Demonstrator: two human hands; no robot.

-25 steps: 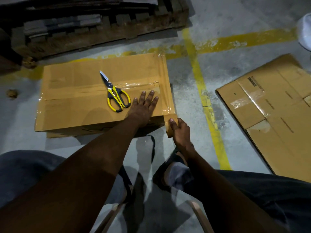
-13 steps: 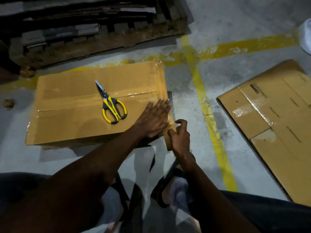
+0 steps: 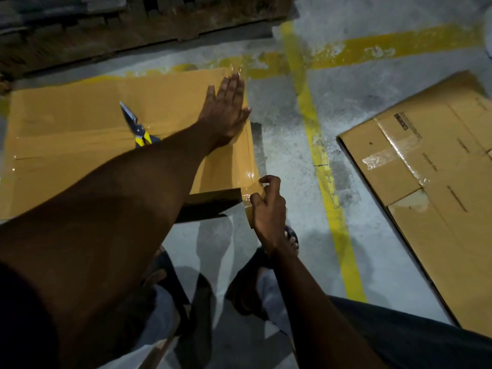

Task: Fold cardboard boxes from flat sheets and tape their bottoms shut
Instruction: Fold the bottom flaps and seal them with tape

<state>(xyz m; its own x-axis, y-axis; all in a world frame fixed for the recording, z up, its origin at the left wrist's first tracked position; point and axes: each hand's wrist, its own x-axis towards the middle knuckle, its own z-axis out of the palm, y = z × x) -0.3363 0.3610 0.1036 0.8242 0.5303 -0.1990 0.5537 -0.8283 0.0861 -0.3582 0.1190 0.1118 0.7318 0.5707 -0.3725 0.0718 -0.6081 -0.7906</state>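
A folded cardboard box (image 3: pixel 80 129) lies bottom up on the concrete floor, with clear tape along its centre seam and down its right edge. My left hand (image 3: pixel 226 107) presses flat on the taped strip near the box's far right corner, fingers straight. My right hand (image 3: pixel 267 206) is at the near right corner, fingers curled, thumb and fingertips against the tape end on the box's side. Yellow-handled scissors (image 3: pixel 135 129) rest on top of the box, their handles partly hidden by my left forearm.
Flat cardboard sheets (image 3: pixel 431 187) with old tape lie on the floor to the right. A wooden pallet (image 3: pixel 133 25) runs along the back. Yellow floor lines (image 3: pixel 319 155) cross between box and sheets. My knees and sandalled feet are at the bottom.
My left hand slid from the near right part of the box top up along the right edge to the far corner. My right hand stayed at the near corner.
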